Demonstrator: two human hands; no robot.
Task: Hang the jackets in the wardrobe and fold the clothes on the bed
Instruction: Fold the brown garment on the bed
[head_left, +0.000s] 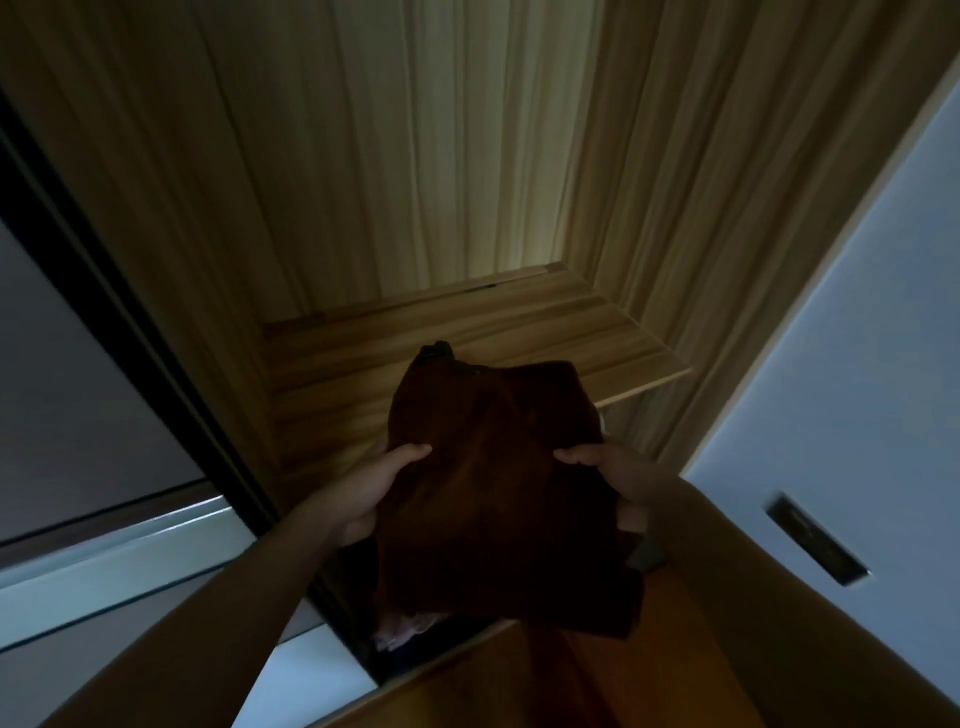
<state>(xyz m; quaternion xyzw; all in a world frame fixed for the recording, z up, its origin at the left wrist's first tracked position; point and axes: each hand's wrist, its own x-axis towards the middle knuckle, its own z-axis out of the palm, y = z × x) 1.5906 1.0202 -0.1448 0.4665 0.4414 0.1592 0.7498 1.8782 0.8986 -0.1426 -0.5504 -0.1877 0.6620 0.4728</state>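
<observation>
The folded dark brown garment (498, 499) is held over the front edge of the wooden wardrobe shelf (545, 322). The left hand (371, 496) and the right hand (615, 480) grip its side edges, thumbs on top. Below the shelf lies a pale pink cloth (405, 626); right of it stands a white door (857, 338).

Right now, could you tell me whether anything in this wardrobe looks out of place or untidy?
Little stands out. The brown garment, held by the left hand and right hand, sags unevenly at its lower edge; a pale crumpled cloth lies beneath it.
</observation>
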